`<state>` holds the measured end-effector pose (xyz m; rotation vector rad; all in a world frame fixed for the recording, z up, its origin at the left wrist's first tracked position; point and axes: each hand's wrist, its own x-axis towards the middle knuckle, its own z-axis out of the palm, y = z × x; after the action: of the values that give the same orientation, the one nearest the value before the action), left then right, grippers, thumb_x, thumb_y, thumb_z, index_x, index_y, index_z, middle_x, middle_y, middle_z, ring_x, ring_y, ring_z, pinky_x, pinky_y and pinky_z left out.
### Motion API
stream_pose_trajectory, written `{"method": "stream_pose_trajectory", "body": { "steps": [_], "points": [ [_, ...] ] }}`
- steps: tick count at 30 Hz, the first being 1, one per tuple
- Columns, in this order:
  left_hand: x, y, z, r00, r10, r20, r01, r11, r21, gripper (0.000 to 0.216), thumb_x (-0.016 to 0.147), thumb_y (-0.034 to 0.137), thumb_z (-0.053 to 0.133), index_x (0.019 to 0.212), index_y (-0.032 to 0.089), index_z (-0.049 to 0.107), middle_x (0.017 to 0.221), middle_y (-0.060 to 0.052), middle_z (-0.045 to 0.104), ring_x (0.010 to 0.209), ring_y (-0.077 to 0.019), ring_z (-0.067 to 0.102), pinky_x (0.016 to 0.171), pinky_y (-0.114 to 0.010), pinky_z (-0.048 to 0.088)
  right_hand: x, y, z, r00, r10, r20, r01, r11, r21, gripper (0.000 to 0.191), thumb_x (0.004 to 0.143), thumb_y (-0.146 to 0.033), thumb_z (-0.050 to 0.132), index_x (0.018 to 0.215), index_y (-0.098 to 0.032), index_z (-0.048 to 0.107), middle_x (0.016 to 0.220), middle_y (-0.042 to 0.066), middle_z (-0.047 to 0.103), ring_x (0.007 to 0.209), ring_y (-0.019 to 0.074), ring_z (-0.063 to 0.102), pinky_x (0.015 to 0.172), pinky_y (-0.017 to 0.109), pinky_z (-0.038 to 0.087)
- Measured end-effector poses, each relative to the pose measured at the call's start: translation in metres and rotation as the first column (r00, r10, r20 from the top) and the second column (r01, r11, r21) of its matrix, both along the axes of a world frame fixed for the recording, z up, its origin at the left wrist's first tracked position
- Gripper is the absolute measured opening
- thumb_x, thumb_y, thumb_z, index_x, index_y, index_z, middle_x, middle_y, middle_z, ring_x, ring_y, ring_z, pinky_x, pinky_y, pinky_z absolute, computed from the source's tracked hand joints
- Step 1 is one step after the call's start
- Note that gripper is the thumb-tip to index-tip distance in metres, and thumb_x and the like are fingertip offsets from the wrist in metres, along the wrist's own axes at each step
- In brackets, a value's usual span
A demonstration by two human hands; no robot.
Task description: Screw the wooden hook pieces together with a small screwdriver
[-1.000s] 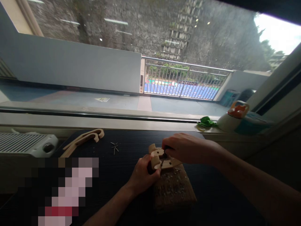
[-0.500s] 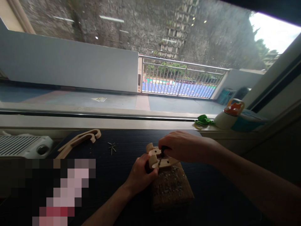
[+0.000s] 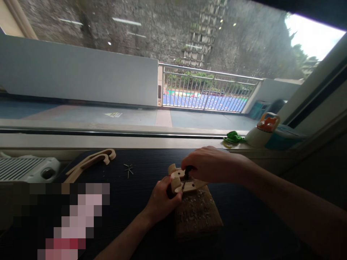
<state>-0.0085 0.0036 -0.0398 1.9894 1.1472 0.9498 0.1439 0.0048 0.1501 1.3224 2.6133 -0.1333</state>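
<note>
My left hand is closed around the curled end of a pale curved wooden piece with a dark hole in it. A second similar wooden piece lies just beyond, alongside the first. From above, my right hand grips the black handle of what looks like a small screwdriver. Its thin shaft points down to the nearer piece, close to my left fingertips; the exact tip is hard to see. Both pieces rest over a brown wooden block whose top is strewn with small shiny metal bits.
Several screws or nails lie loose on the dark table. Further left are more curved wooden strips and a white slatted appliance. On the sill sit a green cloth and a white-and-orange container.
My right hand has risen very slightly, still on the screwdriver. The whole view has shifted a little. My left hand keeps its hold on the wooden piece.
</note>
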Motion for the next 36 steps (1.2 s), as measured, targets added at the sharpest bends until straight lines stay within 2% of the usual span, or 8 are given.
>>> {"method": "stream_pose_trajectory", "body": {
  "steps": [3,6,15,20,27,36],
  "points": [
    [0.0002,0.0000,-0.0005,1.000,0.006,-0.011,-0.006,1.000,0.005,0.021,0.071,0.026,0.057,0.090,0.019,0.053,0.085,-0.001,0.060,0.078,-0.0168,0.054,0.076,-0.029,0.042,-0.0010,0.0012,-0.0010,1.000,0.006,0.002,-0.006,1.000,-0.020,0.021,0.076,-0.016,0.045,0.079,-0.020,0.066,0.078,0.004,0.067,0.068,0.0156,0.055,0.056,0.028,0.031],
    [0.0003,-0.0002,-0.0004,1.000,0.009,-0.020,-0.009,1.000,0.008,0.021,0.071,0.027,0.056,0.091,0.019,0.054,0.086,-0.001,0.060,0.079,-0.0171,0.055,0.076,-0.029,0.042,-0.0014,0.0025,-0.0028,1.000,-0.003,-0.006,0.003,1.000,-0.025,0.022,0.077,-0.014,0.044,0.082,-0.019,0.066,0.081,0.006,0.068,0.071,0.0161,0.056,0.059,0.028,0.033],
    [0.0004,-0.0007,0.0017,1.000,0.006,-0.001,-0.006,1.000,0.008,0.025,0.070,0.026,0.057,0.094,0.019,0.055,0.087,-0.002,0.060,0.081,-0.0175,0.055,0.077,-0.029,0.043,-0.0001,0.0009,-0.0033,0.999,-0.040,0.032,0.040,0.999,0.016,0.026,0.081,-0.023,0.041,0.086,-0.016,0.065,0.078,0.007,0.066,0.067,0.0158,0.055,0.055,0.027,0.031],
    [0.0003,-0.0011,0.0035,0.999,-0.002,0.037,0.001,1.000,0.007,0.019,0.070,0.025,0.057,0.088,0.019,0.056,0.084,-0.001,0.060,0.077,-0.0163,0.055,0.073,-0.028,0.044,0.0000,-0.0015,0.0000,1.000,-0.004,-0.012,0.004,1.000,-0.014,0.023,0.078,-0.024,0.045,0.091,-0.021,0.064,0.082,0.003,0.066,0.070,0.0154,0.055,0.056,0.026,0.029],
    [0.0000,-0.0010,0.0033,1.000,0.001,0.003,-0.001,1.000,0.004,0.021,0.070,0.025,0.057,0.089,0.019,0.056,0.084,-0.001,0.060,0.078,-0.0170,0.055,0.076,-0.029,0.043,-0.0001,0.0039,-0.0038,1.000,0.008,-0.001,-0.008,1.000,-0.021,0.022,0.078,-0.019,0.043,0.083,-0.019,0.064,0.079,0.004,0.066,0.069,0.0144,0.055,0.058,0.026,0.030],
    [-0.0004,-0.0005,0.0038,1.000,0.003,0.005,-0.003,1.000,0.009,0.020,0.069,0.025,0.058,0.088,0.019,0.055,0.085,-0.002,0.060,0.078,-0.0166,0.055,0.075,-0.028,0.043,-0.0073,0.0047,-0.0047,1.000,-0.006,0.027,0.006,1.000,0.017,0.026,0.082,-0.026,0.042,0.080,-0.016,0.066,0.072,0.005,0.064,0.061,0.0135,0.052,0.052,0.026,0.026]
  ]
}}
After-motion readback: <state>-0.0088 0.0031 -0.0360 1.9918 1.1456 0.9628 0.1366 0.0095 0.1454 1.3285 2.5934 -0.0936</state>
